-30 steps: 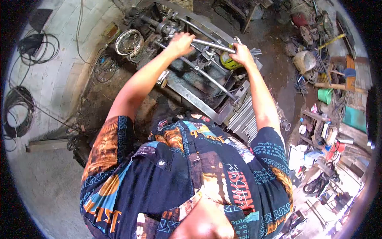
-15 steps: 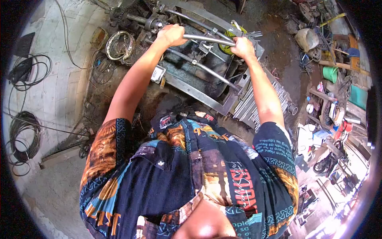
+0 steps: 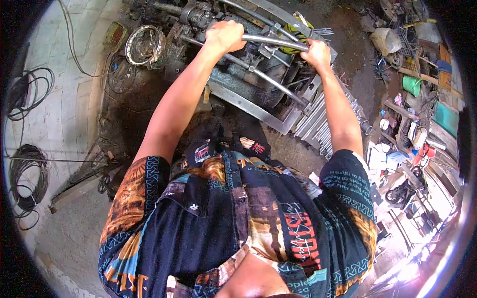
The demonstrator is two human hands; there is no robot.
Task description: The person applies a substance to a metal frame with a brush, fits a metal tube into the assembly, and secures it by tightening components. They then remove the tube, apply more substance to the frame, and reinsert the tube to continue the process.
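Item: metal tube (image 3: pixel 273 41), lying crosswise above the machine frame (image 3: pixel 248 104). Your left hand (image 3: pixel 224 36) has its grip clamped around the tube's left end; your right hand (image 3: pixel 316 52) has its grip clamped around the right end, just beside a yellow-green part (image 3: pixel 296 26). Adjacent: stacked metal rods (image 3: pixel 318 126) right of the frame; wire ring (image 3: pixel 144 45) to the left.

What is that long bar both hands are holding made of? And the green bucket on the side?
The bar looks like bare metal, probably steel: grey, smooth, with a bright shine along it. The green bucket seems to be plastic: one even bright colour with a dull gloss, though it is small in view.
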